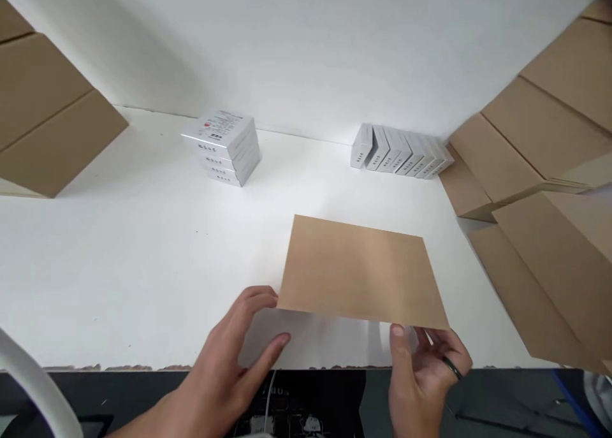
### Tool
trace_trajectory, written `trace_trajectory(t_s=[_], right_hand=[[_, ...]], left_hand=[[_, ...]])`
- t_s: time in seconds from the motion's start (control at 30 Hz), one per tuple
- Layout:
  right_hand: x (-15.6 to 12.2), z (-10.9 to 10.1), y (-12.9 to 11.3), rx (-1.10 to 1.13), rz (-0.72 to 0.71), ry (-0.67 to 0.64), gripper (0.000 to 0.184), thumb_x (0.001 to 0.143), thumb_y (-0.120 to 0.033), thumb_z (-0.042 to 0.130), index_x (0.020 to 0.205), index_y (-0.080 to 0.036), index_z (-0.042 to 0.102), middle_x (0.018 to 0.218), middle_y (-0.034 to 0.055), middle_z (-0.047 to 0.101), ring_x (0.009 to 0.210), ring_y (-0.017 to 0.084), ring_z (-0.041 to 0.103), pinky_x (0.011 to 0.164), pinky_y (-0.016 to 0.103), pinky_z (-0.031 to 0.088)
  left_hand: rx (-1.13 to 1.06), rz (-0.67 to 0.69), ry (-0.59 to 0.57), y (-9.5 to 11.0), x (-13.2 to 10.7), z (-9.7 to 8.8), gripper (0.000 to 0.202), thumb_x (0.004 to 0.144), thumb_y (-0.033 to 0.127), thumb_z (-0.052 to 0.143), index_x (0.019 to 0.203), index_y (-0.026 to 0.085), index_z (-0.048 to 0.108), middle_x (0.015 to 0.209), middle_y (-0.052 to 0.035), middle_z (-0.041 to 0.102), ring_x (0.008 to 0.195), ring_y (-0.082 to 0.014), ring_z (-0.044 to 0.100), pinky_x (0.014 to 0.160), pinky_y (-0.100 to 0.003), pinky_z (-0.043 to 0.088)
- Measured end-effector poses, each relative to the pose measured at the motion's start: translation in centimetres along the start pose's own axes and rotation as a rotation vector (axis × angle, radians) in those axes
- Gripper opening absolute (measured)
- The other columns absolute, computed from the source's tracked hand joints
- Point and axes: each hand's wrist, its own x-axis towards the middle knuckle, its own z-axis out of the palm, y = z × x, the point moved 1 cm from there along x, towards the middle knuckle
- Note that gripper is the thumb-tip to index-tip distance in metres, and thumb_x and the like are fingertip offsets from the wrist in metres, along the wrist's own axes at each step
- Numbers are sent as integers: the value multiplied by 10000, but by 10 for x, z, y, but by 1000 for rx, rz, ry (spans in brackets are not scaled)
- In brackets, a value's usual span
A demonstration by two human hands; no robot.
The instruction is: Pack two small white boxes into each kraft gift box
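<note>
A flat, plain brown cardboard piece (358,272) is tilted above the front of the white table. My right hand (421,374), with a dark ring on one finger, grips its near right corner, thumb at the near edge and fingers underneath. At the near left corner, my left hand (234,355) has its fingertips by the cardboard's edge. Its thumb is spread well apart below, and nothing is enclosed between thumb and fingers. The underside of the cardboard is hidden.
Small white printed boxes (227,146) are stacked at the back left. A row of similar white boxes (400,151) leans at the back right. Brown cardboard (52,94) stands at the left, with more folded cardboard (540,138) on the right. The table's front edge (129,367) is chipped.
</note>
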Motion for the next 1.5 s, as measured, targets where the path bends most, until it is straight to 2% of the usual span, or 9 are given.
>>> trace_trajectory(t_s=[0.23,0.37,0.63,0.73,0.97,1.13,1.3,1.4,1.5], right_hand=[[-10,6,2,-91,-63,40,689,801,-508,818,1252,-259,360,1434,160,341,1306,278,460,1185,586,389],[-12,9,2,-83,-80,77,735,761,-528,852,1267,-229,409,1355,159,428,1216,283,512,1154,605,422],[-5,7,1,-77,-34,34,741,757,-542,841,1254,-246,376,1355,139,374,1220,269,479,1183,625,371],[1,3,1,-76,-27,3,760,705,-507,879,1207,-262,364,1337,107,358,1147,230,499,1148,570,413],[15,-11,13,-108,-41,-17,840,603,-524,940,1184,-254,396,1244,71,463,1025,206,561,1024,477,490],[24,-28,31,-243,82,-74,951,494,-533,998,1216,-228,460,1243,87,511,1044,248,607,986,479,517],[22,-19,26,-198,121,-82,859,667,-588,905,1284,-210,444,1319,140,560,1112,249,608,855,356,553],[28,-20,21,-196,177,-136,892,668,-608,899,1325,-209,447,1304,141,610,1061,238,643,753,308,563],[38,-36,17,-234,302,-293,767,679,-650,884,1217,-202,569,996,73,705,817,220,677,631,303,571]], left_hand=[[12,44,0,0,-13,8,418,1042,287,566,1443,352,471,1430,-104,590,1263,-263,672,1004,-393,646],[30,38,32,-2,-20,11,504,1045,282,566,1516,359,403,1458,-104,580,1311,-265,652,1020,-397,651],[-69,72,26,6,1,0,190,1024,238,600,1200,298,564,1140,-52,684,1008,-201,711,798,-323,630],[-134,47,29,2,7,0,33,1058,240,538,1048,272,541,983,-18,649,850,-164,649,721,-302,558],[-211,-36,0,-2,11,0,174,1098,320,461,939,250,479,889,-14,578,794,-178,543,695,-325,455],[-189,-63,-45,2,15,-8,208,1109,365,424,946,244,469,879,-12,547,801,-179,506,694,-324,429],[-221,-123,-69,2,14,-1,267,1108,423,410,923,242,473,806,10,502,712,-162,446,631,-301,405],[-205,-133,-27,4,19,-4,240,1078,415,481,922,236,515,834,3,571,735,-159,504,655,-302,430],[-184,-151,-9,7,27,-23,296,1050,458,546,873,223,578,818,0,625,751,-159,571,682,-306,461]])
